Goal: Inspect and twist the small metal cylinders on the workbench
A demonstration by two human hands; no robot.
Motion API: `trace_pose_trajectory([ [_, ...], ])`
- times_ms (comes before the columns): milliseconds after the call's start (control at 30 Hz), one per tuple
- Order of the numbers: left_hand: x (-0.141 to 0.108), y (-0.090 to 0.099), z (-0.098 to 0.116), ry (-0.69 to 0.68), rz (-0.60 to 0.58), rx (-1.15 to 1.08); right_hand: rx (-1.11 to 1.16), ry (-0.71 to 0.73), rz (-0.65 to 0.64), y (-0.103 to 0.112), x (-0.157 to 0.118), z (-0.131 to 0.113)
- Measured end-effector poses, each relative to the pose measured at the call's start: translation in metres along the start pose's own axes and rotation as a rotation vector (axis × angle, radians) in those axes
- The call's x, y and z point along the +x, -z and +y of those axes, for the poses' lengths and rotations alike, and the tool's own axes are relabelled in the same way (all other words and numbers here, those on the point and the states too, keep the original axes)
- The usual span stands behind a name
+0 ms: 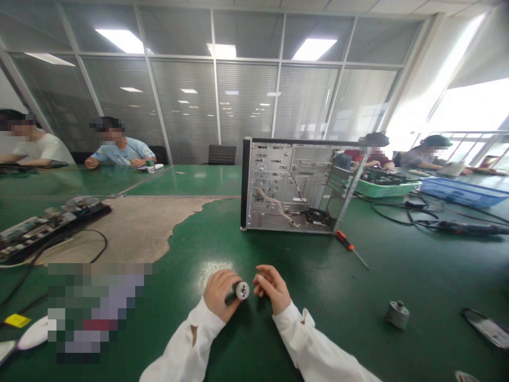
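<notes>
My left hand (221, 295) is closed around a small cylindrical metal motor (242, 290), its round silver end facing right. Just to the right, my right hand (272, 289) has its fingers curled in with the thumb close to them; whether something small is between them I cannot make out. Both hands are low over the green table. A second short silver motor (397, 314) stands on the table to the right. Behind my hands is an opened computer case (292, 185) with loose cables and a black fan inside. An orange-handled screwdriver (348, 243) lies by its lower right corner.
At left, a circuit-board assembly (51, 223) with black cables lies by a torn brown patch of tabletop (135, 225). On the right are a green basket (387, 188) of parts, a blue basket (465, 191) and a corded black tool (469, 227). Several people sit around the table.
</notes>
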State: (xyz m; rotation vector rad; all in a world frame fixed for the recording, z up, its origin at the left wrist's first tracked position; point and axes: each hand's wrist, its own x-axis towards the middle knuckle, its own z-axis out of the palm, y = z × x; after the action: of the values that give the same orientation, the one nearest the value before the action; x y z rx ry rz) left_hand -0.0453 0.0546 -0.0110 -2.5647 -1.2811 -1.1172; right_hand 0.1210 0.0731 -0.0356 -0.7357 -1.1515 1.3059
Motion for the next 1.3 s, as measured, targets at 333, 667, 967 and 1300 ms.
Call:
trace_pose_trajectory([
  [333,0.0,0.006,0.006,0.026,0.067,0.003,-0.036,0.034,-0.002,0.001,0.0,0.0],
  [667,0.002,-0.001,0.002,0.182,-0.12,-0.149,-0.317,0.164,0.009,-0.003,-0.003,-0.011],
  [967,0.002,-0.004,0.004,0.174,-0.086,-0.184,-0.655,0.32,-0.002,-0.021,-0.01,-0.031],
  [1300,0.004,0.0,0.005,0.159,-0.112,-0.18,-0.738,0.28,0.014,-0.029,-0.007,-0.034],
])
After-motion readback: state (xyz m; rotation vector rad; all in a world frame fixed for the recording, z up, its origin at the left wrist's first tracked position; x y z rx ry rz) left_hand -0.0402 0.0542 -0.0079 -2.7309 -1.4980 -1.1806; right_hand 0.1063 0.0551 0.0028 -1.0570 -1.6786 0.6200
